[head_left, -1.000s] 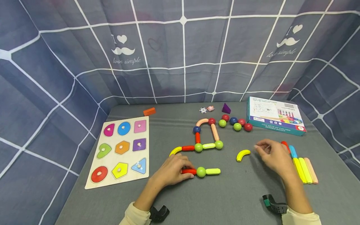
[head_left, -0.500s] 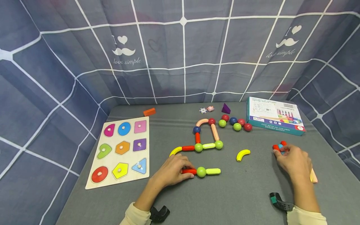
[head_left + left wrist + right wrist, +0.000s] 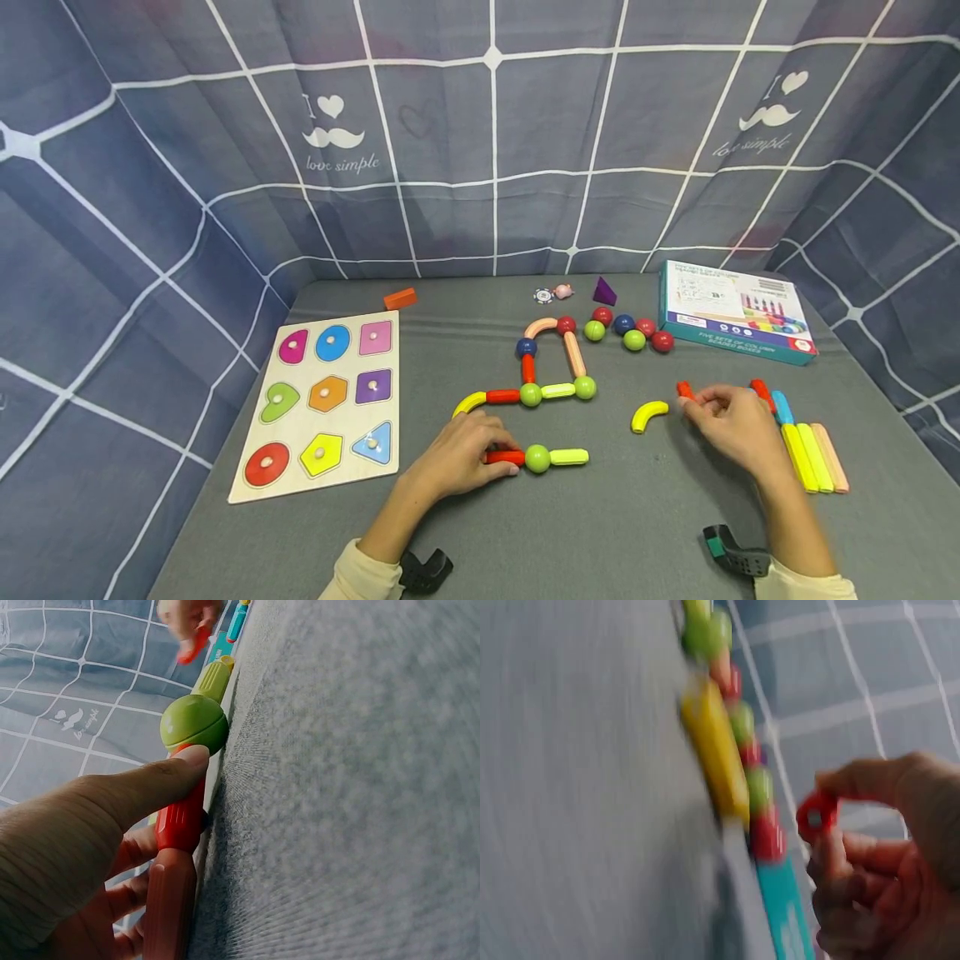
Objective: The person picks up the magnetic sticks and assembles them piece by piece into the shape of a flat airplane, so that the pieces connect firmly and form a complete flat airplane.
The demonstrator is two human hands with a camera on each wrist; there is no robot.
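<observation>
My left hand [image 3: 463, 454] grips a red rod [image 3: 507, 457] low at the table. Joined to its right end are a green ball [image 3: 537, 457] and a light green rod [image 3: 570, 457]. The left wrist view shows a reddish-brown rod [image 3: 169, 900] in line behind the red one, partly hidden by my fingers. Above the table, my right hand [image 3: 738, 425] pinches a small red magnetic rod [image 3: 817, 815] between thumb and fingertips, one end facing the camera in the right wrist view. A yellow curved rod [image 3: 648, 415] lies just left of that hand.
Behind my left hand lies a joined figure of rods and balls, with a yellow curve [image 3: 468, 403] at its left. Loose balls [image 3: 633, 338] sit near a teal box [image 3: 738, 312]. Several rods [image 3: 813, 454] line the right side; a wooden shape puzzle [image 3: 292, 446] lies left.
My right hand has gone right to the row of rods, taken hold of a red rod and come back left with it. The left hand and its chain have stayed in place.
</observation>
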